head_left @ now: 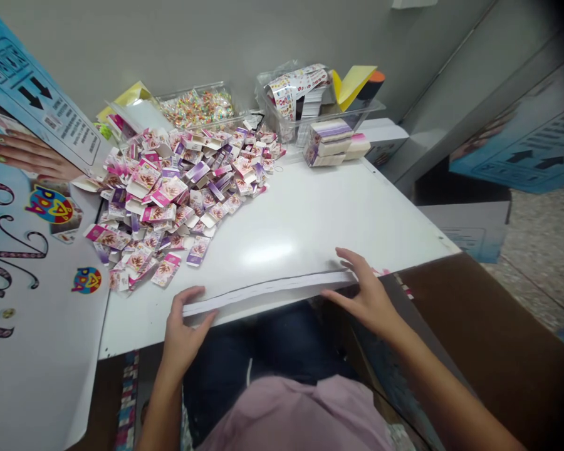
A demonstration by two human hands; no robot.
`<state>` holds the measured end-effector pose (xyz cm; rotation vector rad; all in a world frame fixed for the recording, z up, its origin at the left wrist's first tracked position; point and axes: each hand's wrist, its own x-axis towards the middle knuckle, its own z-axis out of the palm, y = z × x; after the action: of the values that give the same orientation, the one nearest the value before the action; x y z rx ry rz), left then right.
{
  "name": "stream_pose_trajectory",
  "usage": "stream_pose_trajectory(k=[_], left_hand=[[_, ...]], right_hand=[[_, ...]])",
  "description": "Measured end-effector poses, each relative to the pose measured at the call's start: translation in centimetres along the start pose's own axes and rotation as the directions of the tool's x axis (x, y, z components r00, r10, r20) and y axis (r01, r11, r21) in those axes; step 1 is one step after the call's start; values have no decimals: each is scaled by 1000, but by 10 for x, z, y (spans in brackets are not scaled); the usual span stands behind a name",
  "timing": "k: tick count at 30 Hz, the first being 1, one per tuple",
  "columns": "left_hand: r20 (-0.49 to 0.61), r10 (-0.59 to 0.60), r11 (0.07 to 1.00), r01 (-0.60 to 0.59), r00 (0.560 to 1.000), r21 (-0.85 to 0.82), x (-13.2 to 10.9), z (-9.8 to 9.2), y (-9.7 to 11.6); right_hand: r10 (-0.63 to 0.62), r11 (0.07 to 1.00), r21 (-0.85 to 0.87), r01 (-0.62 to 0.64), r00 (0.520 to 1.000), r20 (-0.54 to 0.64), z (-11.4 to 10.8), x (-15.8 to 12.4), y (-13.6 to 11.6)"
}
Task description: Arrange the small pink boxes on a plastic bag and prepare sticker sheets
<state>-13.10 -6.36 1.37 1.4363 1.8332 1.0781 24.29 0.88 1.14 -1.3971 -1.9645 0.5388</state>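
Note:
A long, narrow white paper strip [267, 288], perhaps a thin stack of them, stretches along the table's front edge and bows slightly. Its left end sits in my left hand [182, 322], with curled fingers on the far side and the thumb on the near side. My right hand [369, 294] is at the other end, fingers and thumb spread wide, and the strip runs in between them towards the palm. Whether the right palm presses on that end is hard to see. Beyond my left hand lies a heap of small pink and purple printed cardboard boxes [169, 200].
Behind the heap stands a clear tray of colourful small pieces [197, 108]. A clear plastic bin [289, 128] holds sticker sheets [296, 88] and yellow card. Stacked flat cartons [329, 143] stand at the table's back right. A large printed cardboard display [51, 263] borders the left side.

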Motion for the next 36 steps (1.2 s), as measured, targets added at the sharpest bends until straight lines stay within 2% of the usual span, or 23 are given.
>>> stream_pose_trajectory(k=[2, 4, 6, 9, 11, 14, 17, 20, 23, 27, 29, 33, 36], left_hand=[[-24, 1, 996, -4, 1000, -84, -1, 3, 3], [-47, 13, 987, -20, 999, -162, -1, 5, 4], [-56, 4, 986, -13, 998, -164, -1, 6, 3], [-31, -26, 992, 22, 999, -127, 0, 3, 0], [-11, -23, 992, 22, 1000, -124, 1, 2, 0], [-18, -19, 992, 17, 1000, -127, 2, 2, 1], [-33, -40, 993, 36, 999, -113, 4, 1, 2], [-21, -55, 995, 53, 998, -84, 4, -2, 1], [-27, -65, 998, 65, 997, -22, 6, -6, 1], [-72, -21, 997, 26, 997, 67, 15, -3, 6], [-92, 98, 988, -86, 991, 130, 26, 2, 10], [-49, 393, 893, -368, 918, 260, 60, 12, 15], [89, 506, 812, -508, 858, 287, 84, 13, 17]], right_hand=[[95, 960, 270, -75, 994, -60, 7, -4, 6], [181, 898, 425, -115, 976, -118, 18, -5, 6], [271, 867, 472, -162, 947, -173, 29, -3, 2], [383, 863, 438, -254, 893, -237, 38, 3, -6], [393, 872, 401, -281, 889, -234, 37, 6, -8], [321, 902, 351, -253, 934, -153, 25, 8, -3], [142, 944, 294, -151, 989, 51, 8, 8, 8], [-19, 973, 229, -30, 978, 209, -6, 9, 20], [-88, 984, 172, 45, 965, 248, -13, 12, 24], [-157, 986, 86, 142, 966, 207, -16, 25, 23], [-207, 978, 31, 205, 968, 140, -16, 38, 29], [-365, 928, -75, 364, 931, 9, -12, 72, 53], [-447, 890, -114, 441, 894, -27, -9, 90, 70]])
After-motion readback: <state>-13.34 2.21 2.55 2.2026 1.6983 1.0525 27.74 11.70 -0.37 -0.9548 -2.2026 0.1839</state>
